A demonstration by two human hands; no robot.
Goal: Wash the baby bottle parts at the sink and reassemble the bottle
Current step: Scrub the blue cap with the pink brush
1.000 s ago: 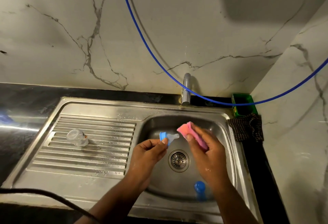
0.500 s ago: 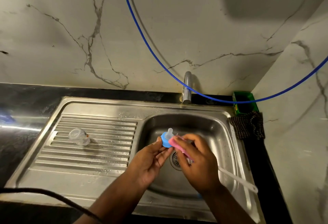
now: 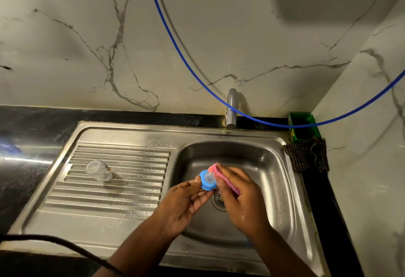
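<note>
Two hands work together over the sink bowl (image 3: pixel 271 167), and the main change is in how the parts meet: one second ago the pink sponge (image 3: pixel 213 168) was held a little apart from the blue ring with its clear teat (image 3: pixel 208 179), half a second ago it came against the ring from below and right, and now it sits just behind and to the right of the ring, touching it, while the ring has turned so that its face and the teat look more toward the camera. I judge from this that the scrubbing of the ring and teat is going on and is not finished, so the washing part of the task is only partly done and the reassembly has not started. The clear bottle body (image 3: pixel 98 170) lies on its side on the ribbed drainer, well apart from the hands, in the same place as before. A white handle seen near the right wrist half a second ago is not in view now. The left hand (image 3: pixel 186 202) is palm up, and its thumb and fingertips pinch the lower edge of the blue ring. The right hand (image 3: pixel 238 197) comes from the lower right with its back toward the camera, fingers curled round the sponge and pressing it to the ring; its skin looks wet
</note>
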